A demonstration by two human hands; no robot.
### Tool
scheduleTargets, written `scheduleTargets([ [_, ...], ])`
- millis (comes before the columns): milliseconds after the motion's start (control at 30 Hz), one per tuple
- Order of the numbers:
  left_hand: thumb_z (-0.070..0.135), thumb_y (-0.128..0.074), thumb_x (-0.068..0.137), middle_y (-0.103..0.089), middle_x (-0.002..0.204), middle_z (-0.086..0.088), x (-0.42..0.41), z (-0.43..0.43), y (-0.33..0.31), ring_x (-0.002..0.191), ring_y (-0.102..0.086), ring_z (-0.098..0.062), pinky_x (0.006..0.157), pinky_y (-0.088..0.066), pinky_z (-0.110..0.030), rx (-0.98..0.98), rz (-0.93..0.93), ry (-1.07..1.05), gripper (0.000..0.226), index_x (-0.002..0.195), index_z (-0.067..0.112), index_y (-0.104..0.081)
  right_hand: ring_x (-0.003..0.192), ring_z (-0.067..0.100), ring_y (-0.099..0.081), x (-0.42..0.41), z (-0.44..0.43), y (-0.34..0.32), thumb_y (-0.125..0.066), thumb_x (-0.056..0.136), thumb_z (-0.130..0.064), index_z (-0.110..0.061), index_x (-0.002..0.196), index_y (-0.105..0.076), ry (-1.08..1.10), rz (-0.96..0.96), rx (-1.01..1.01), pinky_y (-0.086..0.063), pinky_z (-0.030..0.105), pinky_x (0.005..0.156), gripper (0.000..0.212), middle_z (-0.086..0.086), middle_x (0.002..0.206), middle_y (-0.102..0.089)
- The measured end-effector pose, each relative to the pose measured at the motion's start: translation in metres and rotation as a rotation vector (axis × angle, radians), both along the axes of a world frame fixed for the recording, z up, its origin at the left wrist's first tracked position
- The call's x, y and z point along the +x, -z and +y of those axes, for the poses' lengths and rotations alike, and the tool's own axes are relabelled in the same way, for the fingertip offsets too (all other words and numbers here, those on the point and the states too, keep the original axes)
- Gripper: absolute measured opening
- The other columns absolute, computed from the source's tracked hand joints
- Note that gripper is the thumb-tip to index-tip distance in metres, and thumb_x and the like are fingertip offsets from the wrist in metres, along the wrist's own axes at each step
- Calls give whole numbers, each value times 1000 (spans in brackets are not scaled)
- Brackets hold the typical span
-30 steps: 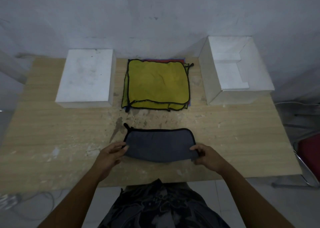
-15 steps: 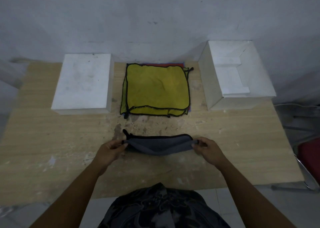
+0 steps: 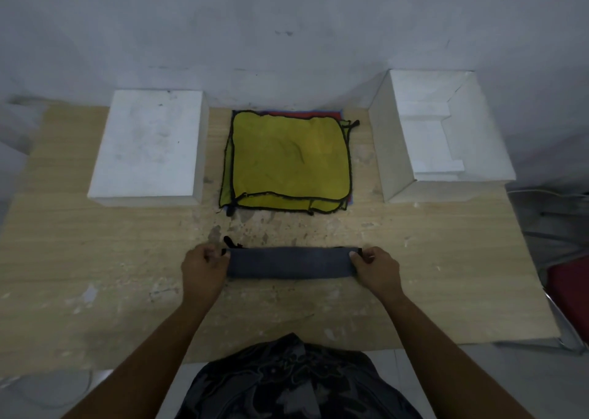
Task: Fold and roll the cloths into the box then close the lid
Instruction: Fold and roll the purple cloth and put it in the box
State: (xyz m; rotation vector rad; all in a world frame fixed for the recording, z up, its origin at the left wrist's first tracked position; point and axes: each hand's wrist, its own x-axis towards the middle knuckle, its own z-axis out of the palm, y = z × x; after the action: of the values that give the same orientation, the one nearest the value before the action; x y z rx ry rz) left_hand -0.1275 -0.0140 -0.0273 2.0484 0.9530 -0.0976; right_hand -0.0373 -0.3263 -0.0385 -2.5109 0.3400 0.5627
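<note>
— What stands behind?
— A pale grey wall (image 3: pixel 287 20), scuffed and dimly lit.
— And in front of it?
— A light wooden table (image 3: pixel 95 243), its top chipped and stained. Pale floor (image 3: pixel 526 386) below; a red-seated metal chair (image 3: pixel 570 284) at the right.

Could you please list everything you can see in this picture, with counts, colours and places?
light wooden table: one, tan, under everything
white rectangular lid-like block: one, white, far left of table
open white box: one, white, far right
yellow black-edged cloths: a stack, count unclear, red and blue edges beneath, far centre
grey folded cloth strip: one, grey, near centre
red seat: one, right edge, off table
left hand: one, grips the strip's left end
right hand: one, grips its right end
</note>
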Motion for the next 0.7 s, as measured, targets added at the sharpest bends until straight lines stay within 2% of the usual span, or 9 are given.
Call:
scheduleTargets([
  [67, 17, -65, 88, -63, 97, -16, 6, -15, -4, 89, -59, -29, 75, -47, -37, 95, -55, 117, 18, 100, 5, -62, 81, 27, -61, 1, 1, 5, -67, 85, -40, -8, 93, -63, 95, 54, 56, -48, 30, 70, 33, 6, 83, -63],
  [133, 22, -61, 91, -59, 103, -4, 14, -38, -13, 92, -53, -16, 79, -43, -29, 40, -67, 247, 24, 111, 8, -60, 73, 27, -62, 2, 4, 6, -74, 77, -39, -9, 82, -62, 218, 137, 138, -55, 40, 71, 33, 7, 77, -64],
  [167, 24, -58, 93, -56, 104, 1, 17, -51, -18, 94, -51, -12, 81, -43, -27, -34, -57, 313, 26, 115, 10, -59, 64, 25, -58, 2, 5, 3, -77, 76, -36, -9, 74, -58, 278, 179, 199, -53, 40, 65, 33, 7, 69, -59],
  [233, 29, -52, 96, -57, 107, 5, 27, -78, -24, 96, -52, -10, 85, -47, -28, -180, -22, 439, 26, 118, 15, -57, 49, 21, -41, 2, 5, -2, -77, 78, -26, -7, 68, -48, 363, 266, 349, -39, 35, 50, 36, 8, 58, -44],
  [367, 43, -45, 97, -62, 110, 5, 50, -118, -23, 97, -58, -10, 82, -47, -21, -343, 77, 607, 36, 121, 20, -60, 44, 19, -30, 2, 4, -11, -75, 81, -27, -7, 73, -57, 449, 340, 525, -26, 30, 44, 28, 10, 56, -39],
  [467, 47, -40, 98, -66, 118, -2, 63, -139, -19, 107, -61, -17, 97, -50, -37, -520, 153, 541, 42, 118, 16, -61, 44, 19, -31, 3, 6, -13, -72, 84, -27, -10, 62, -50, 523, 362, 578, -27, 31, 45, 35, 7, 50, -36],
  [500, 45, -40, 98, -65, 121, -4, 66, -143, -18, 110, -61, -19, 101, -48, -39, -580, 190, 493, 43, 120, 14, -60, 45, 19, -36, 3, 7, -12, -71, 84, -22, -8, 66, -55, 573, 387, 616, -30, 32, 47, 28, 8, 52, -42],
  [567, 39, -40, 100, -64, 125, -6, 71, -149, -13, 114, -60, -21, 103, -46, -39, -665, 253, 405, 44, 127, 9, -56, 52, 20, -46, 5, 9, -10, -70, 83, -12, 2, 88, -66, 686, 450, 724, -37, 31, 49, 15, 13, 69, -56],
  [700, 32, -36, 102, -63, 127, -9, 72, -151, -5, 116, -59, -22, 101, -46, -35, -726, 285, 326, 41, 127, 6, -56, 57, 16, -47, 2, 12, -12, -72, 82, -11, 2, 96, -70, 620, 497, 823, -37, 26, 46, 20, 17, 88, -58],
])
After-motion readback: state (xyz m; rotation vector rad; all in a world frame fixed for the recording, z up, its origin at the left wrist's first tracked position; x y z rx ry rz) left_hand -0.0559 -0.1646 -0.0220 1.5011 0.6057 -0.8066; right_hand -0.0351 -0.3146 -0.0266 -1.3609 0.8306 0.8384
